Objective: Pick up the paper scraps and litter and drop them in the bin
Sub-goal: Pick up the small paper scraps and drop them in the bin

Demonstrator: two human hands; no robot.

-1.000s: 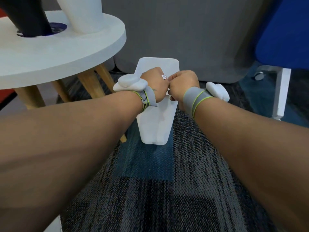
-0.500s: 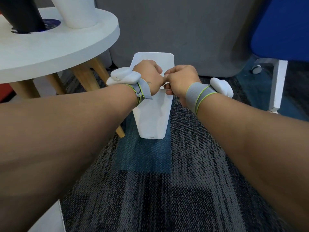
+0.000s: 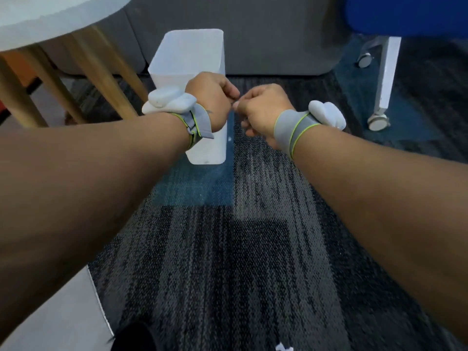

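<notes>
White round tabletop (image 3: 45, 19) on pale wooden legs (image 3: 101, 72) fills my upper left corner. To its right a tall white rectangular plastic bin (image 3: 187, 59) stands upright on the grey and blue patterned carpet (image 3: 228, 249), in front of a grey upholstered panel (image 3: 266, 34). I see my left hand (image 3: 210, 97), curled, over the bin's near right side, fingertips meeting those of my right hand (image 3: 263, 110), also curled; whether either pinches a scrap I cannot tell. Both wrists carry grey bands with white pods. A small white paper scrap (image 3: 283, 347) lies on the carpet at the bottom edge. At far right stands a blue chair (image 3: 405, 13) with a white castor leg (image 3: 385, 72).
</notes>
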